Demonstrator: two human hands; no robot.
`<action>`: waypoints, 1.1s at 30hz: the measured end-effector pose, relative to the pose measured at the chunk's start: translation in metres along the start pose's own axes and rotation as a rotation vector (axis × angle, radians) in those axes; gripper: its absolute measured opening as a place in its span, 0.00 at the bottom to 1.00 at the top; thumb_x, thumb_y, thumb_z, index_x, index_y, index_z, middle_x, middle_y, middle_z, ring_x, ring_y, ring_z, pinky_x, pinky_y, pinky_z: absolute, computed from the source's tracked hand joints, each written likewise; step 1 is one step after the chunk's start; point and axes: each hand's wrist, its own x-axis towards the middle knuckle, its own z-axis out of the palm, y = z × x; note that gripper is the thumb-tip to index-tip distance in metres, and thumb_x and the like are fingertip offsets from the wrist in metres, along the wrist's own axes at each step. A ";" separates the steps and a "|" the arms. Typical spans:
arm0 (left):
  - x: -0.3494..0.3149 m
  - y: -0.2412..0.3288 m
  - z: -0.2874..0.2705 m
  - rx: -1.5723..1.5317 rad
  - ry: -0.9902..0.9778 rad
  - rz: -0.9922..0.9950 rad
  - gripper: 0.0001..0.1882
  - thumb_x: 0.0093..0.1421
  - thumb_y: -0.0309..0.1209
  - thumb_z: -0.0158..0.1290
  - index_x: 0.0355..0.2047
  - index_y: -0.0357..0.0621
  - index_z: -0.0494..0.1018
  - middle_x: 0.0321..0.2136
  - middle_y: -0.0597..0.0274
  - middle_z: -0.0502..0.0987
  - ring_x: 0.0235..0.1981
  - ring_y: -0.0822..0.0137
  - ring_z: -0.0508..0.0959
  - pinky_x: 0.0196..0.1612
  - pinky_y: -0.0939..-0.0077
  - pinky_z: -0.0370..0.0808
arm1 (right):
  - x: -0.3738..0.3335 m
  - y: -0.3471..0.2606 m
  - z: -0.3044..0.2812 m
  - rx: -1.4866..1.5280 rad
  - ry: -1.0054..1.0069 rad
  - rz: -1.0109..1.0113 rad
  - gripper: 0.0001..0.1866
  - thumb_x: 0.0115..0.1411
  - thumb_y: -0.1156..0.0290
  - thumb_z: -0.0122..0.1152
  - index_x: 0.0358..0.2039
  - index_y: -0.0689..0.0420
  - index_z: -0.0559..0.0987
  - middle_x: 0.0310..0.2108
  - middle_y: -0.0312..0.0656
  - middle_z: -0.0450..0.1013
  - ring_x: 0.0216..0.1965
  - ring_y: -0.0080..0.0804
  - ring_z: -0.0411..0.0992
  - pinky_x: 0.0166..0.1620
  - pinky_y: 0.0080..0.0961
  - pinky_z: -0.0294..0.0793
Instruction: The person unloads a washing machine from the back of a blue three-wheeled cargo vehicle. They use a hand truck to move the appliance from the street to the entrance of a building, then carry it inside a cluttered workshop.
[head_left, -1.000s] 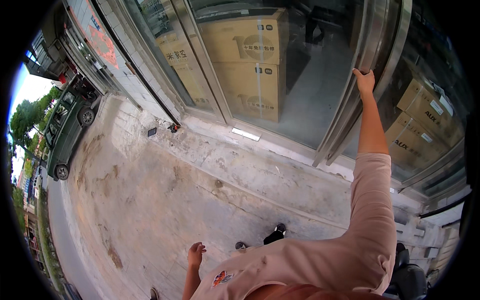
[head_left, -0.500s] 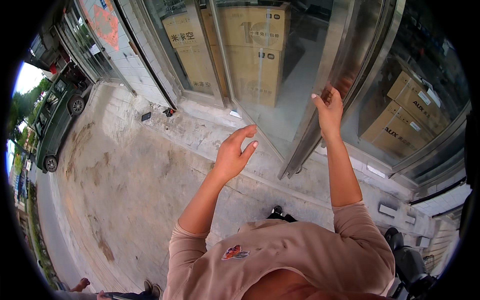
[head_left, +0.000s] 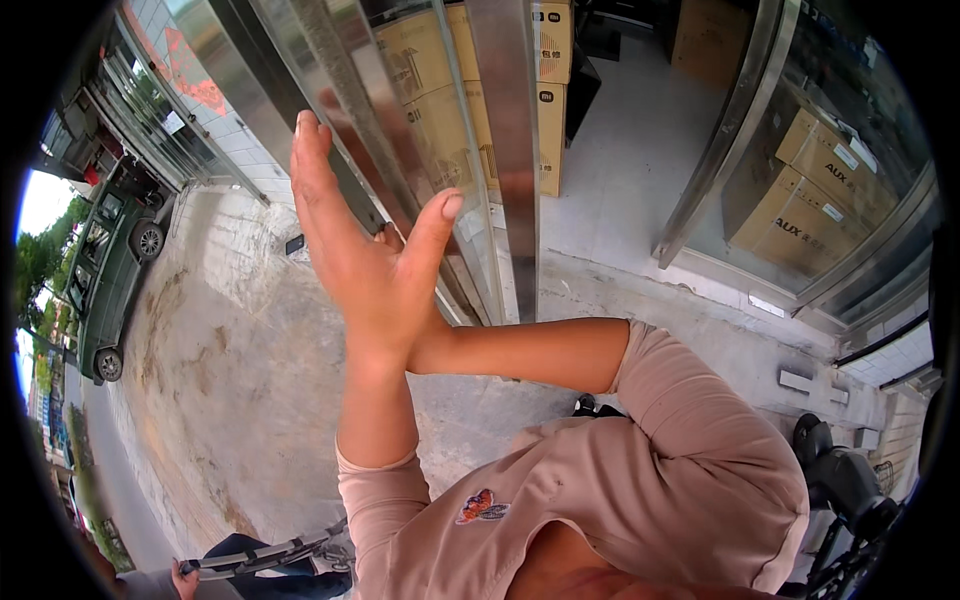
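A metal-framed glass door (head_left: 345, 90) stands swung outward in front of me, on the left of the doorway. My left hand (head_left: 360, 260) is raised beside its metal frame, fingers straight and thumb spread, with nothing in it. Whether its palm touches the frame I cannot tell. My right forearm crosses behind my left wrist toward the door. The right hand (head_left: 388, 236) is almost wholly hidden behind the left one; only a small bit of finger shows by the frame. Cardboard boxes (head_left: 550, 120) are stacked inside, partly behind the door.
The open doorway shows a pale floor (head_left: 620, 180). Cardboard boxes (head_left: 800, 215) stand behind the right glass panel. A dark phone-like object (head_left: 294, 244) lies by the left wall. A green vehicle (head_left: 115, 265) is parked left. Another person's hand (head_left: 185, 580) grips a bar; a dark scooter (head_left: 850, 480) stands right.
The glass door has swung outward and to the left, uncovering the doorway. My right arm has swept left across my body behind the left, and my left hand has moved up and left.
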 end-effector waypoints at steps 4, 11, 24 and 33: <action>0.023 -0.031 0.014 0.360 0.180 -0.012 0.56 0.51 0.43 0.70 0.69 0.32 0.48 0.68 0.38 0.55 0.66 0.41 0.61 0.66 0.51 0.59 | 0.048 0.078 0.080 0.034 0.037 -0.049 0.39 0.59 0.56 0.60 0.66 0.61 0.58 0.66 0.54 0.55 0.68 0.49 0.52 0.68 0.42 0.50; 0.053 -0.130 -0.033 0.536 0.405 -0.111 0.49 0.59 0.40 0.64 0.70 0.34 0.46 0.62 0.37 0.63 0.60 0.46 0.71 0.59 0.58 0.69 | 0.098 0.083 0.134 -0.229 0.101 -0.269 0.42 0.61 0.58 0.53 0.66 0.73 0.52 0.67 0.69 0.48 0.69 0.68 0.45 0.71 0.46 0.45; 0.086 -0.249 -0.088 0.693 0.425 -0.070 0.39 0.63 0.38 0.59 0.69 0.45 0.53 0.61 0.50 0.70 0.59 0.54 0.73 0.59 0.65 0.70 | -0.080 0.225 -0.041 -0.294 -0.493 0.173 0.34 0.62 0.66 0.55 0.66 0.67 0.59 0.70 0.53 0.51 0.64 0.50 0.63 0.63 0.38 0.65; 0.083 -0.355 -0.123 0.559 0.276 0.029 0.44 0.61 0.36 0.62 0.69 0.35 0.47 0.63 0.43 0.64 0.59 0.54 0.71 0.62 0.63 0.68 | -0.197 0.282 -0.293 -0.532 0.277 0.647 0.31 0.59 0.70 0.61 0.62 0.66 0.66 0.58 0.57 0.69 0.57 0.47 0.72 0.58 0.36 0.72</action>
